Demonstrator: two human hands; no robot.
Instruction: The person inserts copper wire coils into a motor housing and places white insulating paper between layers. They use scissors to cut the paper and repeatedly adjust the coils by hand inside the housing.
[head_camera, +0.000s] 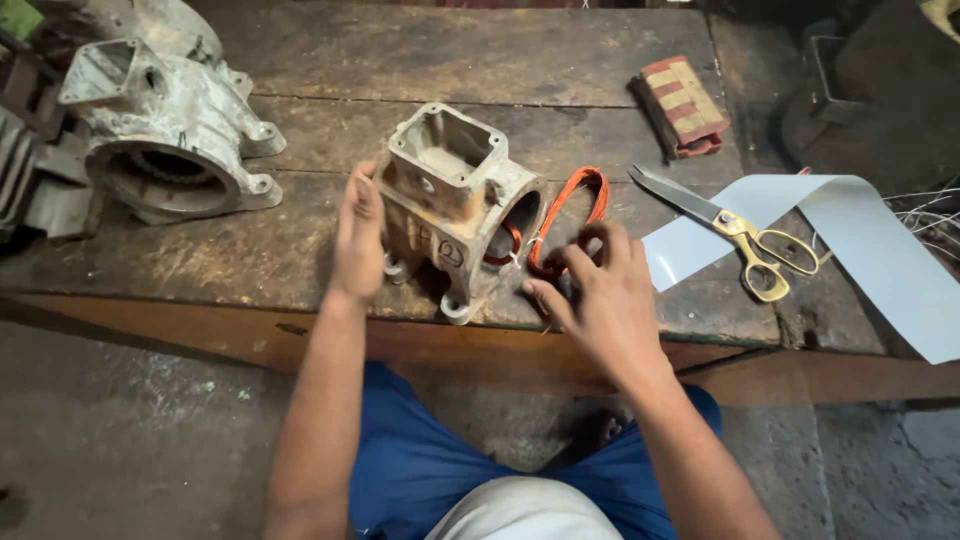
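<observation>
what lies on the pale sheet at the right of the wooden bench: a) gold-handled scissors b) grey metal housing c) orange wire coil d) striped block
a: the gold-handled scissors rest across the pale sheet, handles on it, blades pointing left.

No packages, labels, signs or screens in view. Only mark: small dark hand-drawn marking on side of metal housing (455, 205), centre of bench.

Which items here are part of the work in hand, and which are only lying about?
In hand: metal housing, steadied by the left hand; orange wire coil, held by the right hand.

Lying about: scissors, grey sheet, striped block, second housing.
</observation>
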